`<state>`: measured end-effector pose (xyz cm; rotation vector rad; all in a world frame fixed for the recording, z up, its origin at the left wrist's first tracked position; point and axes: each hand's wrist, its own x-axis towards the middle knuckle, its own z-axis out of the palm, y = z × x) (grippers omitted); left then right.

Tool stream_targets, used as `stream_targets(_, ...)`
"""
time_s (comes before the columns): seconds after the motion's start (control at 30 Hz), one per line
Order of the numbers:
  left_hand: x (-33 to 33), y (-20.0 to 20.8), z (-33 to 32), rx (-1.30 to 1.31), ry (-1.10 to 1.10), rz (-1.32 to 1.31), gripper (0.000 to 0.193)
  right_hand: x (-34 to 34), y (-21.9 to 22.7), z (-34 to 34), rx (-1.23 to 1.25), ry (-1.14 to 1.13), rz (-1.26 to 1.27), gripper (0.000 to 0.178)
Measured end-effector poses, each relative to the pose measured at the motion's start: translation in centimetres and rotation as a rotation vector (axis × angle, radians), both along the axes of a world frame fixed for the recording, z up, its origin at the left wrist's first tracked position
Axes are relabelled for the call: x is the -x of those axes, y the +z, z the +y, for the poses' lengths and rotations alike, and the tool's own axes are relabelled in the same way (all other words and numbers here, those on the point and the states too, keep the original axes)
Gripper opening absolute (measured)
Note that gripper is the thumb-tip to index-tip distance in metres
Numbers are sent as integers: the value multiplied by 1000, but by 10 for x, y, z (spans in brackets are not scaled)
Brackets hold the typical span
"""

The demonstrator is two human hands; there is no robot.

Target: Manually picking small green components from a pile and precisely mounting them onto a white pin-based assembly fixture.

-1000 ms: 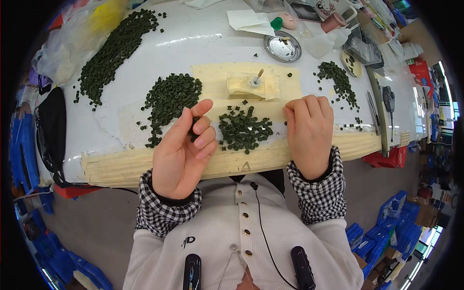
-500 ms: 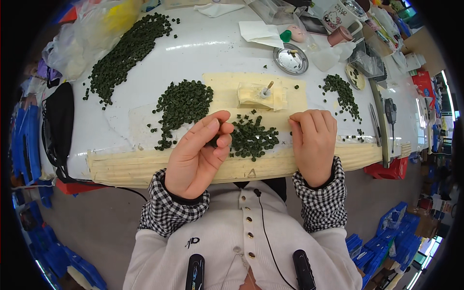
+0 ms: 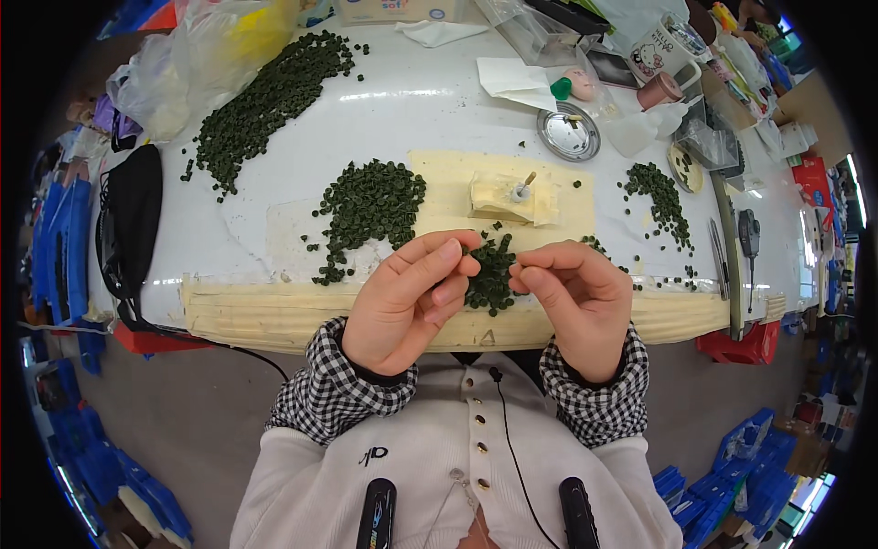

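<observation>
Over the near edge of the table my left hand (image 3: 402, 297) is closed, thumb against fingers, with a small dark green piece (image 3: 465, 250) just showing at its tips. Facing it, my right hand (image 3: 585, 302) pinches thumb to forefinger; whatever lies in that pinch is too small to make out. Between and beyond both hands lies a small heap of dark green pieces (image 3: 492, 282), partly covered by my fingers. Just past the heap a tape-wrapped block (image 3: 498, 203) stands on a yellowish sheet (image 3: 439, 174), with a thin upright pin (image 3: 530, 179) on top.
A larger green heap (image 3: 373, 206) sits left of the block, a long one (image 3: 265, 110) farther left, and a scattered one (image 3: 657, 197) at right. A round metal dish (image 3: 567, 135) and a mug (image 3: 660, 57) stand behind. Tweezers (image 3: 720, 256) and a screwdriver (image 3: 750, 238) lie far right.
My right hand has moved left from the sheet's near right edge, toward my left hand, and now pinches. My left hand's fingers have drawn together at the tips. The whole view has shifted slightly.
</observation>
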<state>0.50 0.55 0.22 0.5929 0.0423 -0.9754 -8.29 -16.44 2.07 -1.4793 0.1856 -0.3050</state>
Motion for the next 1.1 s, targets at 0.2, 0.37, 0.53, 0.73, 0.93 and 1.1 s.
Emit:
stream_targets(0.2, 2, 1, -3, -17, 15, -52, 22, -4, -6, 1, -305, 118, 28, 18)
stream_targets(0.37, 6, 0, -5, -69, 22, -113, 21, -5, -17, 0, -394, 144, 26, 17)
stream_targets(0.53, 8, 2, -6, -150, 40, -205, 19, -7, -21, 7, -462, 80, 30, 13)
stream_targets(0.73, 14, 4, -8, -266, 128, -307, 17, -7, -21, 15, -181, -30, -21, 11)
stream_targets(0.93, 19, 2, -11, -336, 187, -402, 18, -10, -25, 25, 11, -114, -158, 12)
stream_targets(1.1, 20, 1, -12, -327, 222, -448, 17, -9, -26, 28, -13, -145, -153, 11)
